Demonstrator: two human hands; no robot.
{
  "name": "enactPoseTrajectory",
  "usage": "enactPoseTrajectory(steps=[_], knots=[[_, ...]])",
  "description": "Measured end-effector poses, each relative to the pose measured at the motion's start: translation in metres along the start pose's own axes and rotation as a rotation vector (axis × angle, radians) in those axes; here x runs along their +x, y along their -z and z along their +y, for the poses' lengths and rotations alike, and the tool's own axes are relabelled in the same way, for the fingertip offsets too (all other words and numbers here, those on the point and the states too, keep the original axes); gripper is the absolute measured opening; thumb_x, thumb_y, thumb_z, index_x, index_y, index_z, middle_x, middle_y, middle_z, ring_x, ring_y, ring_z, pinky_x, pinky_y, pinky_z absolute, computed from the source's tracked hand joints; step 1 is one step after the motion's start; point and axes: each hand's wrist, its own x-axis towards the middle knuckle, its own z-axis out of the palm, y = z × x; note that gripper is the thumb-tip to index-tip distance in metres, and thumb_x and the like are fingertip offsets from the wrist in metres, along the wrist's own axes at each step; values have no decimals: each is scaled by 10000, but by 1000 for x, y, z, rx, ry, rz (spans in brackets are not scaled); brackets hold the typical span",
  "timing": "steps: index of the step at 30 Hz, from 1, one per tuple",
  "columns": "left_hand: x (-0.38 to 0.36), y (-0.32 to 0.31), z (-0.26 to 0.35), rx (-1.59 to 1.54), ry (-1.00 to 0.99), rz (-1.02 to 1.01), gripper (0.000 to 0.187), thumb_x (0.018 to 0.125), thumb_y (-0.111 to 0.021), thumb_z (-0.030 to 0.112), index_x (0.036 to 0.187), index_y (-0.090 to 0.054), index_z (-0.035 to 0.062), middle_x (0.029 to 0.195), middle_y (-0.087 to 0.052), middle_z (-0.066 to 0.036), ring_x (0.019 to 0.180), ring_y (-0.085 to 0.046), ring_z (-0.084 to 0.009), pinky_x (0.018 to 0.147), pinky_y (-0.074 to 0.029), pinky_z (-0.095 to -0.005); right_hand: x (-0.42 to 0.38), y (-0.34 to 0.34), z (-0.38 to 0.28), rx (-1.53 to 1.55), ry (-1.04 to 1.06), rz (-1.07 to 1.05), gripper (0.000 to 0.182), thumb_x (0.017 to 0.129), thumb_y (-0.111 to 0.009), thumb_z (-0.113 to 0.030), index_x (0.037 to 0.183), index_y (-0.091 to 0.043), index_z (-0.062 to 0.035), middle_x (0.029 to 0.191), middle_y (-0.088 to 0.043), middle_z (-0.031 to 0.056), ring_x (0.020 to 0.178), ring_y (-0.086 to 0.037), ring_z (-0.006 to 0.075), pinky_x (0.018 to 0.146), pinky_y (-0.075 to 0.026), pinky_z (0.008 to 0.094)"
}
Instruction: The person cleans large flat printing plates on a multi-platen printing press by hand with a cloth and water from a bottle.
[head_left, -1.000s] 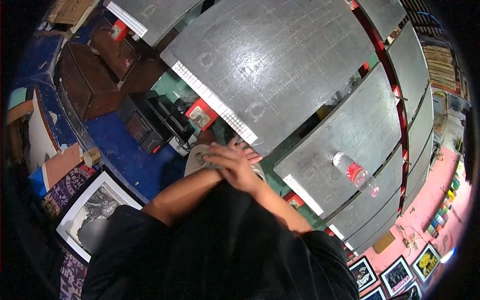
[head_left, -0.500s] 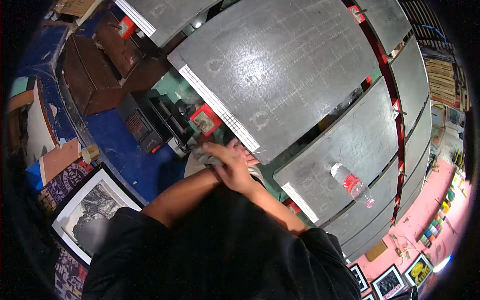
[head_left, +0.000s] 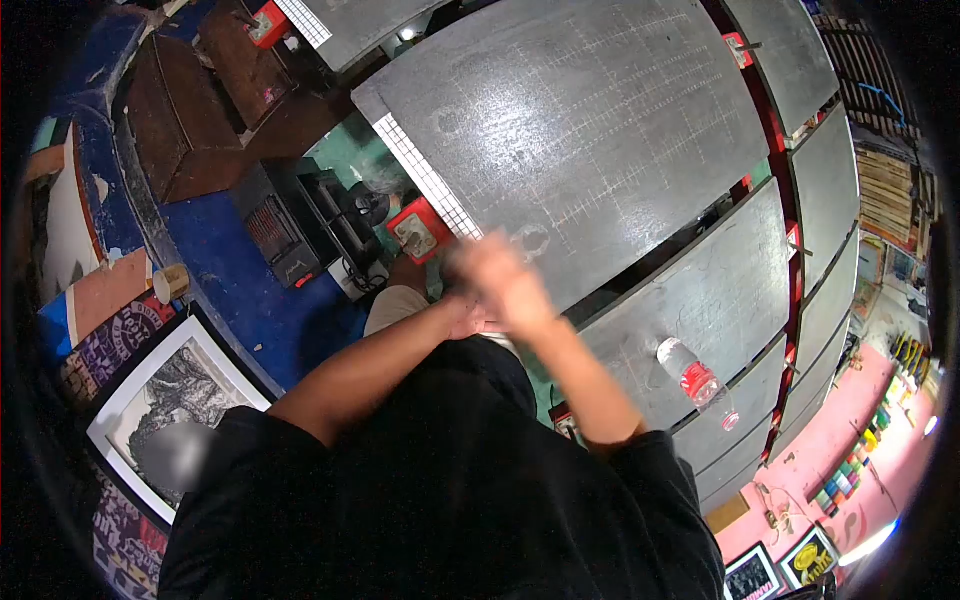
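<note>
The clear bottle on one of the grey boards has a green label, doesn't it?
Not green: the label is red, as the head view shows. The rest is right: it is a clear bottle, on one of the grey boards.

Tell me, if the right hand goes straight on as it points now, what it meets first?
Probably the white gridded strip on the edge of the large grey flat board; the right hand is blurred and its height unclear, so it may pass above.
</note>
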Motion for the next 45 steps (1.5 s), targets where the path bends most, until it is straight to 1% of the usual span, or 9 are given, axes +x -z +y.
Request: enactPoseTrajectory(steps=[3,9,17,23,27,30,36,40,45], knots=[[-2,1,6,126,95,-1,573,1091,-410,425,1474,-477,5,1489,-545,-257,1368,-548,-458,1139,-485,-585,-5,-2,-35,461,125,-262,538,833,-673,67,1357,-644,-52,1453,-613,170,1493,-460,346,1254,-349,475],[-5,9,13,130,123,-17,554,1080,-424,393,1496,-448,29,1521,-498,-284,1355,-572,-427,1126,-484,-578,29,83,86,-181,-436,811,520,860,-517,133,1349,-639,2,1394,-652,223,1375,-566,392,1209,-369,466],[2,50,-18,72,-506,-358,659,1102,-448,482,1606,-331,74,1614,-440,-153,1453,-484,-329,1197,-428,-512,14,-12,-48,491,41,-181,504,839,-589,73,1324,-668,-44,1469,-611,205,1455,-503,393,1223,-374,498],[-54,11,23,-330,-292,-28,663,1115,-426,409,1613,-249,9,1640,-328,-277,1489,-401,-438,1247,-344,-592,82,64,79,-81,-464,822,537,855,-532,159,1372,-607,38,1401,-646,240,1393,-549,409,1239,-335,488],[-58,40,33,-378,-329,-127,483,1142,-334,265,1562,-339,26,1647,-357,-213,1539,-336,-394,1315,-217,-547,118,23,73,-261,-256,369,529,829,-563,89,1345,-631,-3,1413,-625,234,1392,-522,453,1234,-356,502],[-22,110,23,-347,-350,-242,412,1139,-312,255,1475,-454,62,1636,-415,-139,1513,-384,-327,1295,-239,-529,132,-13,-15,420,101,-262,670,711,-524,115,1357,-635,-25,1487,-592,165,1448,-497,386,1266,-334,477],[-38,138,94,-20,-625,40,534,1123,-387,446,1528,-459,106,1585,-506,-135,1399,-525,-336,1211,-345,-566,134,62,16,288,-565,465,398,1046,-608,-234,1401,-605,-54,1446,-601,146,1384,-520,303,1186,-370,423],[-69,53,156,-159,-491,277,643,1104,-375,556,1549,-464,100,1522,-566,-169,1360,-556,-349,1160,-406,-564,80,172,170,631,-784,1127,537,967,-707,-65,1479,-548,-44,1317,-658,135,1161,-654,251,1005,-529,370],[-61,24,162,-155,-558,450,592,1105,-388,566,1316,-618,63,1248,-717,-113,1183,-661,-258,1056,-510,-437,61,248,324,-187,-1043,1196,510,948,-691,-155,1429,-563,-46,1221,-706,183,1108,-691,322,1002,-518,391]])
